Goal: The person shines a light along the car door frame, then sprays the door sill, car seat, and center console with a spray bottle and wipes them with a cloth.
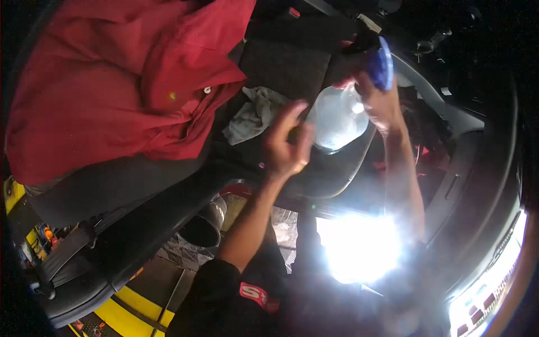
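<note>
My right hand is wrapped round the neck of a clear spray bottle with a blue spray head. The bottle is tilted, its base towards the lower left, above a dark car seat. Just left of the bottle, my left hand has its thumb and fingers apart and holds nothing. Behind that hand a crumpled grey rag lies on the seat.
A red garment is draped over the seat at the left. Along the right runs a dark door panel. A very bright light glares below my right forearm. A dark round bin-like container stands at lower left, near yellow strips.
</note>
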`<state>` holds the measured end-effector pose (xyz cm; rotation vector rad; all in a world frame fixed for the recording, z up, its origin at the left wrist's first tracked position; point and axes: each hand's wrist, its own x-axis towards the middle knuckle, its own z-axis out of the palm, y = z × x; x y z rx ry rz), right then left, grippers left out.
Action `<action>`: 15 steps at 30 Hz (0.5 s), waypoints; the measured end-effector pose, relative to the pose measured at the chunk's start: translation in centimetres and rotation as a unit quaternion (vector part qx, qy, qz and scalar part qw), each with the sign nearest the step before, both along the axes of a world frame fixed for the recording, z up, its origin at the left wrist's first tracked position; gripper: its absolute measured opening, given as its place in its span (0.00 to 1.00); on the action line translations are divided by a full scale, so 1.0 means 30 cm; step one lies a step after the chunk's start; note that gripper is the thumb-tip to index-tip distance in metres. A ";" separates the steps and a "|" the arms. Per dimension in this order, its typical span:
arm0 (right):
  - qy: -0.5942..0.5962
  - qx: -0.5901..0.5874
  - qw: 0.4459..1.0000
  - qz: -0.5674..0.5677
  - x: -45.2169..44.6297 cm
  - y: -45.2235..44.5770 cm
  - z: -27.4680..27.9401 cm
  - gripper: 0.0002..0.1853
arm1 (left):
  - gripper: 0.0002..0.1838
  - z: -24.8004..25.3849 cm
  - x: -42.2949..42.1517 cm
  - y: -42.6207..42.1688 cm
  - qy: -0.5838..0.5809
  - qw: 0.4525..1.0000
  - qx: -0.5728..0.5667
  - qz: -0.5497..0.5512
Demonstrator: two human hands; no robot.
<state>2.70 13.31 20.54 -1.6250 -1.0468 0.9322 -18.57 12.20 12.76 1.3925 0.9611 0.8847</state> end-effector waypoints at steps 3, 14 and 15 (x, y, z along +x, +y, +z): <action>0.042 0.105 0.994 -0.009 -0.034 -0.058 0.035 0.22 | 0.26 -0.179 -0.206 0.033 0.225 0.973 0.012 0.042; 0.030 0.003 0.999 0.031 0.006 -0.110 0.222 0.20 | 0.19 -0.312 -0.245 0.037 0.380 0.916 -0.091 -0.094; 0.003 -0.037 0.998 0.054 0.021 -0.098 0.213 0.22 | 0.18 -0.233 -0.224 0.028 0.324 0.931 -0.125 -0.111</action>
